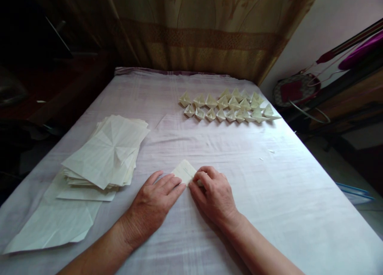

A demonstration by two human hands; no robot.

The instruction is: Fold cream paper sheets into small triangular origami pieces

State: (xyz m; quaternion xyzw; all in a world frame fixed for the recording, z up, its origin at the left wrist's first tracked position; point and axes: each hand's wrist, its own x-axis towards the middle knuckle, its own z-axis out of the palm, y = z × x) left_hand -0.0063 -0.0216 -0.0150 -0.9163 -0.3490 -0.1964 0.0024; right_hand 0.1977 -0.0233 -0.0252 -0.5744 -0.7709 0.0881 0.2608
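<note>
Pinching folded paper (183, 169) at 4 o'clock: right hand (214, 193). Left hand (157, 195), fingers extended, touches 8 o'clock side. Paper: pale, diamond-shaped, faintly marked.

You have a small piece of folded paper (183, 169) in front of you, off-white, in the near middle of the scene. It lies flat, set like a diamond, with one corner pointing to the far side. Faint marks show on its face, toward the right. You cover its near edges, so its full outline is hidden.
</note>
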